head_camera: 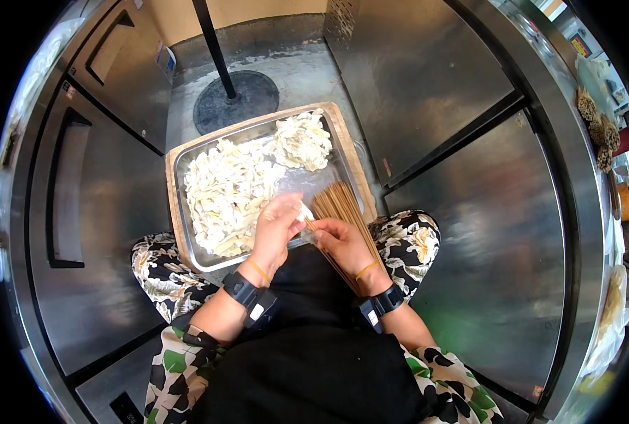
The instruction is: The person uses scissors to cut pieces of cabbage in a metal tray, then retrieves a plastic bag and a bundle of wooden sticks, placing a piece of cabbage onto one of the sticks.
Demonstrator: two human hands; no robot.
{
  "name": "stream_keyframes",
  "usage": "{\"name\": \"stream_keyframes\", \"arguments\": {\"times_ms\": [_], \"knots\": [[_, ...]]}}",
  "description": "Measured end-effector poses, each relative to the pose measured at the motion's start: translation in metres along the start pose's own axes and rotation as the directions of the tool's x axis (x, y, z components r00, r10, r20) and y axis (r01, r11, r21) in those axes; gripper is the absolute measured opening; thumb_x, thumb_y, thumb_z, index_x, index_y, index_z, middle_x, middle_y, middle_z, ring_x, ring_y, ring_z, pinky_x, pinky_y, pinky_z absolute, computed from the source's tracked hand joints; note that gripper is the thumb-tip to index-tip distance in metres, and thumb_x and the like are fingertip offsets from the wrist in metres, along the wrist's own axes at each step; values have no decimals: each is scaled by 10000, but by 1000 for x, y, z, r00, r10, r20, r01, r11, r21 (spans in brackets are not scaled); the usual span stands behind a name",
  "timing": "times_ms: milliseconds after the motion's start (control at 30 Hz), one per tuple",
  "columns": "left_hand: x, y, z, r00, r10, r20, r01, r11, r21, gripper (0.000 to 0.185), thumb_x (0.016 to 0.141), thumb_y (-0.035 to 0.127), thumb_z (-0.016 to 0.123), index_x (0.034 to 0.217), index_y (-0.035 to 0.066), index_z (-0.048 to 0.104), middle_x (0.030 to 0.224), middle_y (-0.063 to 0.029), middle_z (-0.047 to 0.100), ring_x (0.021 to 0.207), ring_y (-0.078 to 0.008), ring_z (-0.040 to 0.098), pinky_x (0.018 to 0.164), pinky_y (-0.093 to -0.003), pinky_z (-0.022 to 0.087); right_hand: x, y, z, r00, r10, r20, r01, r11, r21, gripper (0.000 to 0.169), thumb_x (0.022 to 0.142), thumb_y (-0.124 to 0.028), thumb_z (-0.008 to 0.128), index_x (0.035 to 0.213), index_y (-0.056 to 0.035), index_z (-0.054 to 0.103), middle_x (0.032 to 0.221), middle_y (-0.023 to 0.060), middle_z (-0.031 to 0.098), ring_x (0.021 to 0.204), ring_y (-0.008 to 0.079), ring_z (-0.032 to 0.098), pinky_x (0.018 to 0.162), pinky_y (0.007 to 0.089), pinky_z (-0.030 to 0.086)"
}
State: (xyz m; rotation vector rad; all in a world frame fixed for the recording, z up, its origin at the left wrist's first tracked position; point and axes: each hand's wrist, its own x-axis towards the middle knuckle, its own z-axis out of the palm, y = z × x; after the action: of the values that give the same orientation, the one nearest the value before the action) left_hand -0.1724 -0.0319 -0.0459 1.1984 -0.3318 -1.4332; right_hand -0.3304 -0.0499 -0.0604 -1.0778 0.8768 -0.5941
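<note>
My left hand (274, 228) pinches a small pale food piece (305, 212) over the near edge of a stainless steel tray (301, 182). In the fingers of my right hand (346, 246) is a thin wooden skewer (310, 224), its tip at that piece. Whether the tip has gone through is hidden by the fingers. A bundle of wooden skewers (341, 204) lies along the tray's right side and runs under my right hand toward my lap. Loose pale strips (229, 191) fill the tray's left half. A heaped clump of the same-looking food (302, 140) sits in its far right corner.
A wooden board or frame (364, 196) surrounds the tray between my knees. Steel refrigerator cabinets stand close on the left (113, 222) and right (484, 228). Beyond the tray is a black pole on a round base (237, 103). More skewer bundles (603, 132) rest on the right counter.
</note>
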Motion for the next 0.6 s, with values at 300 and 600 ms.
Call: {"name": "stream_keyframes", "arguments": {"times_ms": [300,600], "knots": [[2,-2,-9,976,-217,6,217,975,-48,213,873,169,610,1070,89,617,877,25,622,760,-61,558,629,-180,445,0,-1,4,998,-38,-44,38,999,-18,67,890,-52,547,927,-9,583,739,-20,549,661,55,487,603,183,394],[-8,-5,-8,953,-302,28,302,953,30,213,836,234,664,992,89,648,842,40,621,760,-61,556,598,-161,379,-1,-2,4,998,-36,-61,34,999,-32,46,886,-61,560,873,-18,573,706,-20,544,634,51,479,577,185,385]]}}
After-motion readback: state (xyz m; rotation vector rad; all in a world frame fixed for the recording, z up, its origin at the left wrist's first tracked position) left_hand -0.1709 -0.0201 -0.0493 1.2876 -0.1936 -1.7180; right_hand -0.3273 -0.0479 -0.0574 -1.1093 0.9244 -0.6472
